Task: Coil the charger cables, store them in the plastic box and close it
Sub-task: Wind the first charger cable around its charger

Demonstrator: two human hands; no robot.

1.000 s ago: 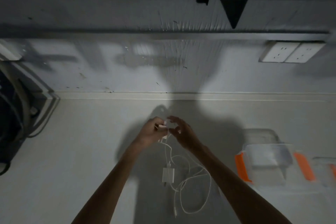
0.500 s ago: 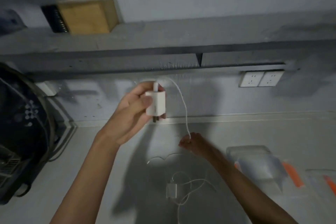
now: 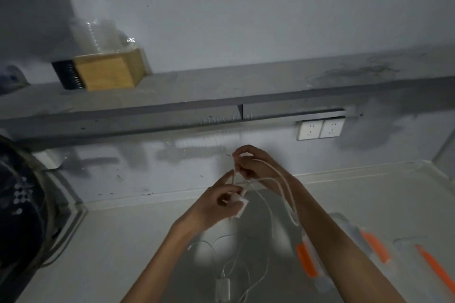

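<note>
My left hand (image 3: 216,200) grips a white charger plug (image 3: 240,205) above the counter. Just above it, my right hand (image 3: 251,163) pinches that plug's white cable (image 3: 285,187), which hangs in loops over my right wrist. A second white charger (image 3: 222,289) with its loose cable (image 3: 256,278) lies on the counter below my hands. The clear plastic box with orange clips (image 3: 305,263) sits at the lower right, partly hidden by my right forearm.
A clear lid with an orange clip (image 3: 433,265) lies at the far right. Two wall sockets (image 3: 320,129) sit under a grey shelf (image 3: 221,91) that carries a wooden block (image 3: 108,74). A dark appliance (image 3: 19,204) fills the left edge.
My left hand has come down with the plug from in front of the wall. My right hand has risen to meet it and gathered the cable into loops.
</note>
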